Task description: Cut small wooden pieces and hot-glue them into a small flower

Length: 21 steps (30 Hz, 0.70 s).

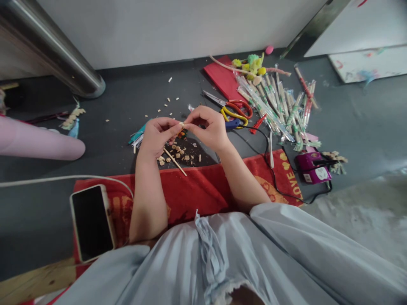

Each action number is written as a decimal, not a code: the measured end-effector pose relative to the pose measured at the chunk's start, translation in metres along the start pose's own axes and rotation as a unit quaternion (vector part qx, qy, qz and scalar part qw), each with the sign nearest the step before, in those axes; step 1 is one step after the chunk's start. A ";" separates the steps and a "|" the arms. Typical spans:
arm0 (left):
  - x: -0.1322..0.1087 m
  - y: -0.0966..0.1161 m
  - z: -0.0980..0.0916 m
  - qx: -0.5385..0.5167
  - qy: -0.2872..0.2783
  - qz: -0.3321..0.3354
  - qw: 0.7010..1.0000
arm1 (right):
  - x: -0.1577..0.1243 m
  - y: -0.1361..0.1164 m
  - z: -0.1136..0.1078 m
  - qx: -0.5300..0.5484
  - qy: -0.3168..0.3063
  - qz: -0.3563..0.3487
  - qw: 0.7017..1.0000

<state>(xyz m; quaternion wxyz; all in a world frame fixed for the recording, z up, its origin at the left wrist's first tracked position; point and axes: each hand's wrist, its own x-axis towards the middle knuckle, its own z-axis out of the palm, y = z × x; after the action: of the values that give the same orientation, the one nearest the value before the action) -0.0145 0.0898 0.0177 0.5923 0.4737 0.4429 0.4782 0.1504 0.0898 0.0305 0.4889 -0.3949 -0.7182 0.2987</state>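
Note:
My left hand point(158, 137) and my right hand point(207, 126) meet over the dark table, thumbs and forefingers pinched on a small pale piece point(182, 124). It is too small to name for certain. Something dark and multicoloured point(182, 134) shows just below the fingertips, partly hidden. A thin wooden stick point(175, 162) slants out from under my left hand. Beneath the hands lie crumbly tan bits point(178, 150). Blue and white strands point(137, 136) lie left of my left hand. Scissors with red and yellow handles point(233, 106) rest just beyond my right hand, beside a blue-handled tool point(232, 124).
Several wrapped sticks point(280, 101) and fuzzy yellow-green pieces point(253, 65) lie at right, near a red packet point(219, 78). A purple box point(313, 168) has a black cord. A phone point(92, 222) sits on the red towel point(203, 186). A metal post point(63, 51) stands left.

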 end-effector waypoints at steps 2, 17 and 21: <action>0.000 0.001 0.000 -0.003 0.005 0.004 1.000 | 0.000 0.000 0.000 -0.001 0.005 0.003 1.000; 0.000 0.001 0.000 0.018 0.003 -0.006 1.000 | -0.001 0.003 -0.002 -0.065 -0.011 -0.057 0.996; 0.000 0.002 0.000 0.029 0.001 -0.023 0.999 | -0.002 0.003 -0.001 -0.073 -0.026 -0.053 0.996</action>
<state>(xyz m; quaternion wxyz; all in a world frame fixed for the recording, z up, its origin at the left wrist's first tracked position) -0.0149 0.0896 0.0199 0.5885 0.4796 0.4684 0.4519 0.1529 0.0899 0.0280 0.4549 -0.3826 -0.7708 0.2291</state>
